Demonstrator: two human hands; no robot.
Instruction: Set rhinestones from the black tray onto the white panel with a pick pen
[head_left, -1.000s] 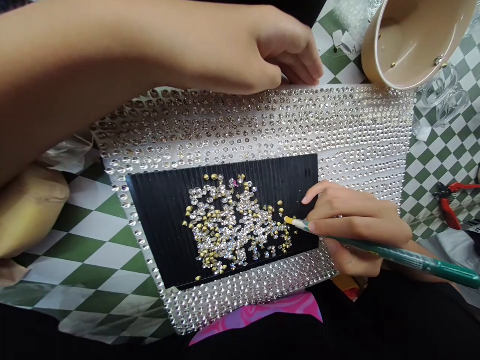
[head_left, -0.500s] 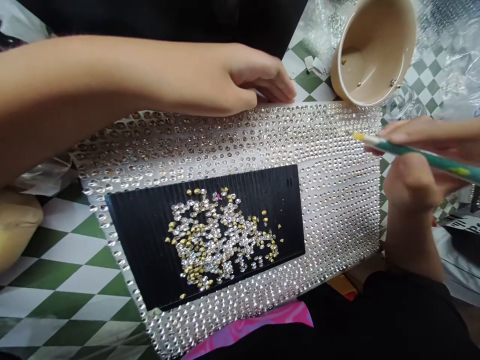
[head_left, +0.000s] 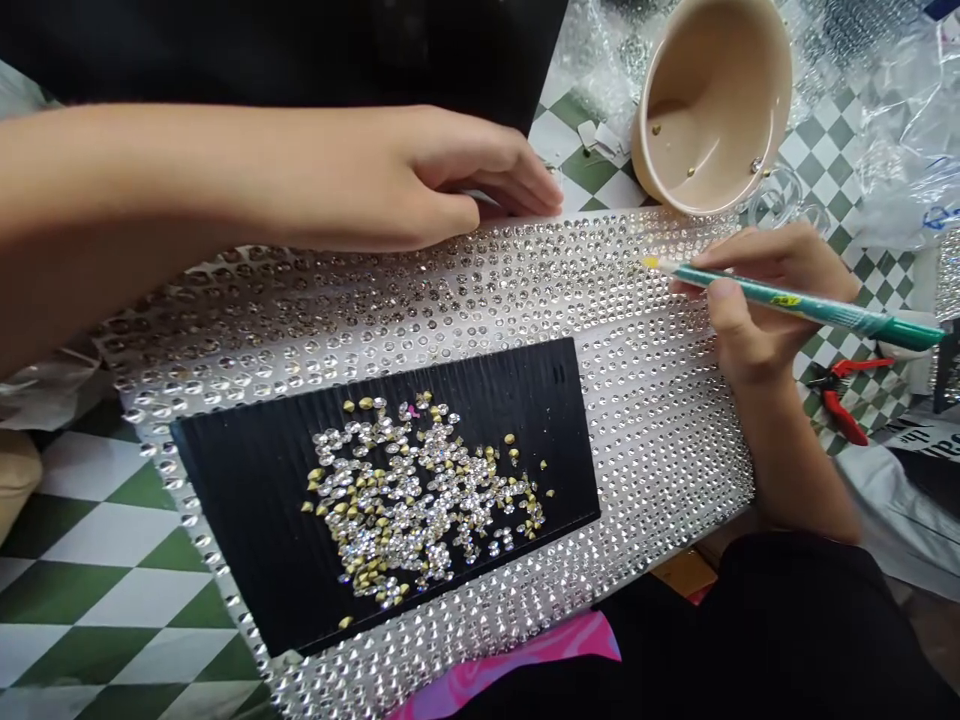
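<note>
A white panel [head_left: 660,430] covered with rows of clear rhinestones lies tilted across the view. On it rests a black tray [head_left: 247,520] bearing a pile of loose rhinestones [head_left: 420,500], some showing gold backs. My left hand [head_left: 450,180] lies over the panel's far edge, fingers stretched and resting there, nothing seen in it. At the right, my right hand [head_left: 772,300] pinches a green pencil-like pen [head_left: 817,310]; its yellow tip is over the rhinestone rows near the panel's upper right.
A beige bowl [head_left: 720,100] with a few stones inside stands tipped at the panel's far right corner. Clear plastic wrap [head_left: 900,150] lies beyond it. Red-handled pliers [head_left: 844,400] are at the right on the checkered cloth [head_left: 127,540]. A black object [head_left: 300,50] fills the top left.
My right hand has moved left with the pen, whose tip is now farther in over the rows. The view has shifted a little, bringing the red-handled pliers into sight.
</note>
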